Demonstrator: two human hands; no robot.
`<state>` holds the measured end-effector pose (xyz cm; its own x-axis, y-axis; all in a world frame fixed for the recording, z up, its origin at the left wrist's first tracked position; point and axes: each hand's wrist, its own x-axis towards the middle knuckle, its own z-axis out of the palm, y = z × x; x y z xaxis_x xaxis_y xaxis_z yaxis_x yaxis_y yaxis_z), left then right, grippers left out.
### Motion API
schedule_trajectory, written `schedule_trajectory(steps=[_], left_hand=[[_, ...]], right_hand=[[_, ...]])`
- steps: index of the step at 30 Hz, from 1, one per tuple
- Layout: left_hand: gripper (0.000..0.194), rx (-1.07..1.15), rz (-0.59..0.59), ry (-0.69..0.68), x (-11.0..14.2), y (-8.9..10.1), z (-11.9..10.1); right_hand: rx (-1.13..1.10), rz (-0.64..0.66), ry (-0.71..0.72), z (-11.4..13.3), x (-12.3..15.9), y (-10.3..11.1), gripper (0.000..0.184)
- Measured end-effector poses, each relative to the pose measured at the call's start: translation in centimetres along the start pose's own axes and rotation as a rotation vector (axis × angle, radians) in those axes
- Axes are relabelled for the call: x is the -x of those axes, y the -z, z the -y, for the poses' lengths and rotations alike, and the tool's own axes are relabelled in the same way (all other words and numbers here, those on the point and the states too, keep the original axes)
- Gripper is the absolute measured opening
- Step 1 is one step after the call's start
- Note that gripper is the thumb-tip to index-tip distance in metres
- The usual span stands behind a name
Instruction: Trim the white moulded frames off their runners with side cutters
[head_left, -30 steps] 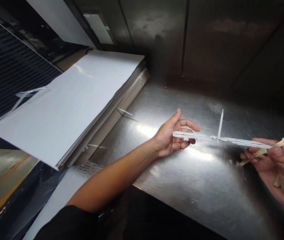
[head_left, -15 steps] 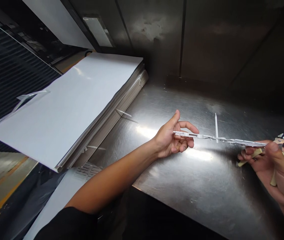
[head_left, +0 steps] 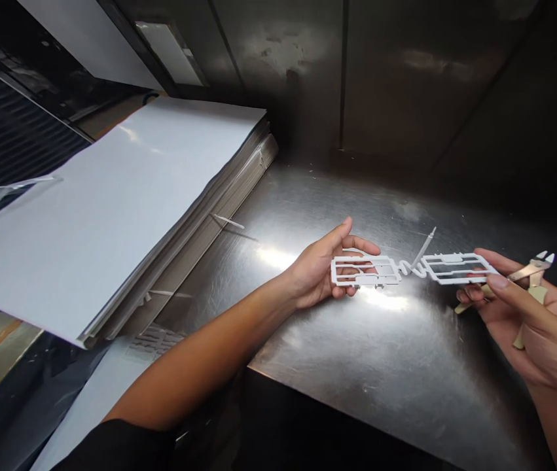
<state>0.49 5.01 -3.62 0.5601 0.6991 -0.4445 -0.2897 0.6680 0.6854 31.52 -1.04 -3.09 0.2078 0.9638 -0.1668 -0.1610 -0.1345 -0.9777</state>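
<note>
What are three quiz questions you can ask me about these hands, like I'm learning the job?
1. Which hand holds the cutters, left or right?
2. True or false: the handles of the cutters are blue.
3. What white thing does the left hand hold?

Key:
1. The right hand.
2. False: they are beige.
3. A plastic frame.
</note>
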Motion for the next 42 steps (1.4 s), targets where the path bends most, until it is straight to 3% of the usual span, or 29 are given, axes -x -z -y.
schedule_trajectory(steps=[12, 36, 42], left_hand=[[0.071, 0.001, 0.069, -0.046, -0.3, 0.5, 0.5], [0.077, -0.013, 0.082, -0.092, -0.7, 0.7, 0.9], [0.084, -0.027, 0.188, -0.060, -0.5, 0.9, 1.4]], right_hand=[[0.004, -0.015, 0.044, -0.3, 0.3, 0.0, 0.075], [0.021, -0.026, 0.120, -0.5, 0.3, 0.1, 0.072], [-0.009, -0.040, 0.180, -0.6, 0.1, -0.1, 0.067]])
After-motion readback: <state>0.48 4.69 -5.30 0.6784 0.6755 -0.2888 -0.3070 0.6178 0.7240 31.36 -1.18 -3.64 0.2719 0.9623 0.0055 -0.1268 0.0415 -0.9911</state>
